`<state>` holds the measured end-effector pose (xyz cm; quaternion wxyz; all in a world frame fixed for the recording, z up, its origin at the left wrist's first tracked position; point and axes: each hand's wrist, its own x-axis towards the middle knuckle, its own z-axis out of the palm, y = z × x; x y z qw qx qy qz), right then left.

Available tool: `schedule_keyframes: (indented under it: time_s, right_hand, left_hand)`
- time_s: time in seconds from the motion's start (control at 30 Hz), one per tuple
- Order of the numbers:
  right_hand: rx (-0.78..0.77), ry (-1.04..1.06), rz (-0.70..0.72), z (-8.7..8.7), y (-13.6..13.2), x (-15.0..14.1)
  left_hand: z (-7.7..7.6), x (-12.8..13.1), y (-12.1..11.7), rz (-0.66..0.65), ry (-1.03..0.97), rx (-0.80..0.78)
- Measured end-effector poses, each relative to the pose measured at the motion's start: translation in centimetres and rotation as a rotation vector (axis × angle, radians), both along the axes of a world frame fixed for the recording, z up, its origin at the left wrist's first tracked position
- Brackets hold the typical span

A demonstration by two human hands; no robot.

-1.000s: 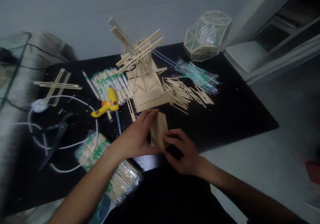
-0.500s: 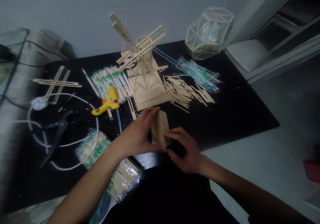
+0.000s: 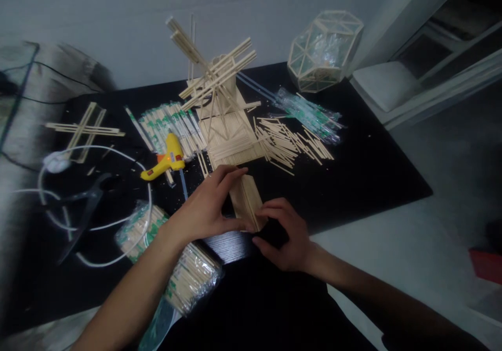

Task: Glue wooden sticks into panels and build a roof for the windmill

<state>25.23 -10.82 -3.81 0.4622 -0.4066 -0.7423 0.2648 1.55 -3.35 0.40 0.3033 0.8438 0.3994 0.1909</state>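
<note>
A small box-like block of pale wooden sticks (image 3: 246, 198) stands on the dark tabletop close to my body. My left hand (image 3: 209, 204) grips it from the left, fingers over the far end and thumb along the near end. On its right side, the curled fingers of my right hand (image 3: 286, 233) press against the near edge, with the thumb just below the corner. Beyond the block is a windmill model (image 3: 225, 131) built of the same sticks. A yellow glue gun (image 3: 167, 158) lies to the left with a glue stick in its back.
Loose sticks (image 3: 280, 142) and wrapped chopsticks (image 3: 309, 113) lie to the right. More packs (image 3: 192, 278) sit by my left forearm. Pliers (image 3: 88, 210), a white cable (image 3: 98, 228) and a stick cross (image 3: 84, 129) are on the left. A faceted frame (image 3: 323, 53) stands at the back right.
The block has tilted slightly, its far end leaning left. My right thumb has drawn a little away from the near corner. The whole view has shifted slightly.
</note>
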Motion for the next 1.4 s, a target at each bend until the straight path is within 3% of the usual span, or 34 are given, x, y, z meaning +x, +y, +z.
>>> schedule_keyframes:
  time_s: [0.23,0.37,0.53,0.9,1.4]
  right_hand:
    - [-0.013,0.032,-0.120,0.5,0.2,-1.2]
    - [-0.022,0.001,-0.175,0.7,0.8,-0.6]
    - [-0.004,-0.014,-0.245,0.8,2.2,0.3]
    - [-0.031,-0.011,-0.213,1.2,3.2,0.6]
    - [-0.026,-0.021,-0.191,1.2,3.4,0.9]
  left_hand:
    - [0.2,-0.3,0.5,0.079,-0.067,0.074]
    - [0.1,-0.3,0.7,0.150,-0.116,0.163]
    - [0.2,-0.1,0.6,0.130,-0.171,0.193]
    - [-0.7,0.4,0.3,0.063,-0.218,0.149]
    - [-0.5,0.4,0.4,0.036,-0.236,0.174]
